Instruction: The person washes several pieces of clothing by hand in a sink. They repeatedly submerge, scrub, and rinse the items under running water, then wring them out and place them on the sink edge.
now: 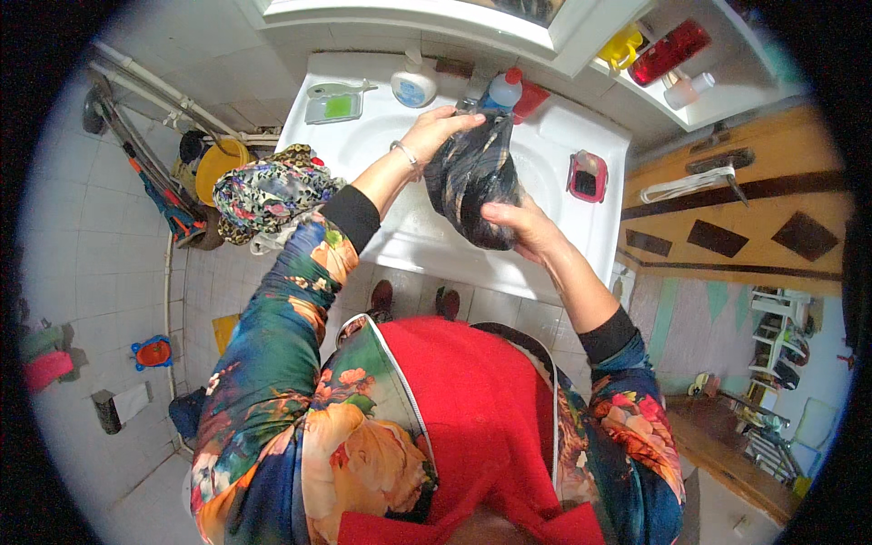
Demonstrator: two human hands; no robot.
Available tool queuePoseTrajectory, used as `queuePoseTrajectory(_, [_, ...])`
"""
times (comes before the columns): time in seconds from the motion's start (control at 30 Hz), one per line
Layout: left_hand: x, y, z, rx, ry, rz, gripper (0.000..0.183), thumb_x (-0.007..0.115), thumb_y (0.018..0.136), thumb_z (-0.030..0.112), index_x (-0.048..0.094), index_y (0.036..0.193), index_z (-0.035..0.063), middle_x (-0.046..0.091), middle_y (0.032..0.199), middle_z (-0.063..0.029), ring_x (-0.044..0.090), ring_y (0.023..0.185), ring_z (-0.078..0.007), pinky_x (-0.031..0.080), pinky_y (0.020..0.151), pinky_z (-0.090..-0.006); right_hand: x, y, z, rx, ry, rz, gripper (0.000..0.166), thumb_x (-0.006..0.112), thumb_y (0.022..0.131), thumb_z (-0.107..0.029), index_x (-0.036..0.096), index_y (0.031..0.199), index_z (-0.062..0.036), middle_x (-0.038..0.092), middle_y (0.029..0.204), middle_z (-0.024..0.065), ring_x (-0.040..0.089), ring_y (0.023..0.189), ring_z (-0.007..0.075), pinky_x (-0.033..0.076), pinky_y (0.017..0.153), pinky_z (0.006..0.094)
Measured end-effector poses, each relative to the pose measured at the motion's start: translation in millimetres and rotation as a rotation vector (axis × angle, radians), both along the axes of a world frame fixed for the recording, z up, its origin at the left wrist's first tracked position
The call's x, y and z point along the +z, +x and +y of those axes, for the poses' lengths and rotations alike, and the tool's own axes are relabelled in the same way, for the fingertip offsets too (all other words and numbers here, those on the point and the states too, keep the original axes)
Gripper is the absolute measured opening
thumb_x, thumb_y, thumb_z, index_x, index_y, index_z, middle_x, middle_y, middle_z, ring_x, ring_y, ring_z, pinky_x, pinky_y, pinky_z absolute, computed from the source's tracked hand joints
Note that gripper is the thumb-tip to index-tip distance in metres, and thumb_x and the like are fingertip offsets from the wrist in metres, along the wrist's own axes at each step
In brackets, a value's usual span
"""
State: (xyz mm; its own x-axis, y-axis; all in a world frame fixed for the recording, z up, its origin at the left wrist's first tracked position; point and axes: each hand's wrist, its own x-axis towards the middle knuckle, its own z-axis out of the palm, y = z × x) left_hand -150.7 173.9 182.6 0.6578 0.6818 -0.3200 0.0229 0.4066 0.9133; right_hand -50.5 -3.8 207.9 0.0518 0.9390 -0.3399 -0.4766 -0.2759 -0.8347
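Note:
A dark, crumpled cloth [470,177] with pale streaks, glossy as if wet, hangs between my hands above a white washbasin [409,248]. My left hand [436,136] grips its upper end, close to the tap, which is mostly hidden. Lower down and to the right, my right hand [521,225] holds the other end, with the thumb on top and the fingers hidden beneath. The cloth appears twisted along its length. It covers part of the bowl. On the left edge of the basin rests a heap of floral fabric [272,191], near my left forearm.
Along the basin's back stand a soap dish [334,107] with green soap, a white pump bottle [413,83] and a red-capped bottle [505,88]. A small red-rimmed container [587,178] sits on the right rim. An open shelf [722,95] juts out at upper right.

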Motion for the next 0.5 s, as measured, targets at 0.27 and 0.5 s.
queuePoseTrajectory(0.27, [-39.1,22.7,1.7,-0.178,0.599,0.335,0.05,0.073,0.07,0.038,0.063,0.104,0.0037,0.066,0.101,-0.0177,0.063,0.092,-0.0279,0.048,0.083,-0.0339,-30.0,0.3,11.5,0.022,0.01,-0.292,0.073,0.084,0.058,-0.016,0.047,0.12,-0.0023,0.058,0.108,0.0086,0.057,0.098,0.0177,0.047,0.086,0.0321])
queuePoseTrajectory(0.5, [-64.3,15.1,-6.0,-0.141,0.361,0.19,0.05,0.071,0.076,0.039,0.061,0.111,0.0048,0.063,0.104,-0.0105,0.059,0.096,-0.0197,0.047,0.084,-0.0336,-45.2,11.1,10.5,0.135,-0.034,-0.507,0.085,0.081,0.062,-0.015,0.033,0.131,-0.0006,0.051,0.119,0.0114,0.051,0.109,0.0207,0.04,0.097,0.0335])
